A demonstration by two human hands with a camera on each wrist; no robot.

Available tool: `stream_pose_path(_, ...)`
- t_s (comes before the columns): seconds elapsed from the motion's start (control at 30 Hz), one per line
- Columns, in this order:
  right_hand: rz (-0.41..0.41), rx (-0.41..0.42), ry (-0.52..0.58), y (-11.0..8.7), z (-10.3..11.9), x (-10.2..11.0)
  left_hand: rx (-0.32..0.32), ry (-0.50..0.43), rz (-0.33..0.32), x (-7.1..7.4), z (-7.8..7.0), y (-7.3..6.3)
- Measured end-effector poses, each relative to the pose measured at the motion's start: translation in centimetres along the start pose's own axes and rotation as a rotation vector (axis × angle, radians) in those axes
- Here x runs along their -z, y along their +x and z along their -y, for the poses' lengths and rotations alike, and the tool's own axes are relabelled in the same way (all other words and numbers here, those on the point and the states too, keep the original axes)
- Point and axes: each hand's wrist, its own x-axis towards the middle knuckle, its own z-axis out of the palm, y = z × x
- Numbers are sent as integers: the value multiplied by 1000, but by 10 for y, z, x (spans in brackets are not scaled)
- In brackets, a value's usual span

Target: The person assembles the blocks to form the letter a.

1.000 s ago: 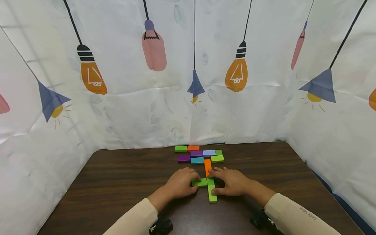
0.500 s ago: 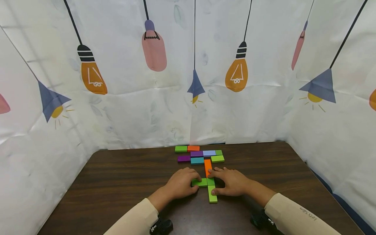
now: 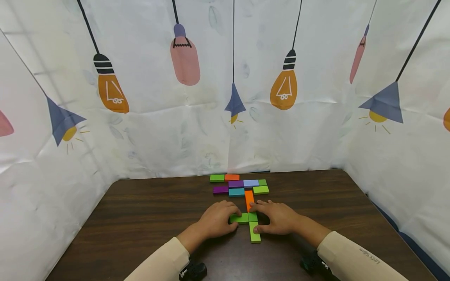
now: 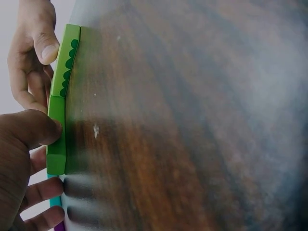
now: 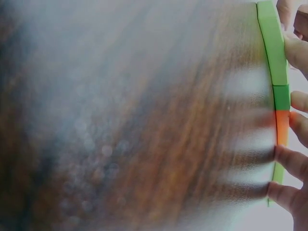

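1. When the small green block (image 3: 253,217) is taken as the clock's centre, a dark wood-grain tabletop (image 3: 147,218) is seen all round it, its far corners rounded.
2. At nine o'clock, the green bar (image 3: 242,219) is pinched between thumb and index finger of the left hand (image 3: 217,219).
3. From three o'clock, the lime bar (image 3: 254,237) at six is touched by the thumb of the right hand (image 3: 279,217), and the orange bar (image 3: 249,198) at twelve by its fingertips. Thumb and fingers are spread apart; how firmly they are pressed cannot be told.
4. Between ten and half past twelve, nearer the far edge, purple bars (image 3: 220,190), a teal bar (image 3: 236,192), a lavender-blue bar (image 3: 250,183) and other coloured pieces (image 3: 232,177) are laid flat.
5. Pale sheen is cast over the tabletop in both wrist views; in the left one, a whitish fleck (image 4: 96,131) is shown at three o'clock from the thumb.
6. The table is enclosed by a creased white wall covering (image 3: 197,132), printed with large blue lamps (image 3: 384,102) at ten and two, and a pink bulb (image 3: 185,64) at eleven.
7. Just past three, a dark blue strip (image 3: 418,251) is exposed beside the table.
8. Cream sleeves (image 3: 355,255) are seen at eight and four.
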Motion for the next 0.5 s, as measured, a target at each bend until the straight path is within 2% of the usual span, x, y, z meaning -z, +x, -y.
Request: stream_pose_path(0.5,4,10,1,1,2,4,-7,2,-5,-1,1,-1)
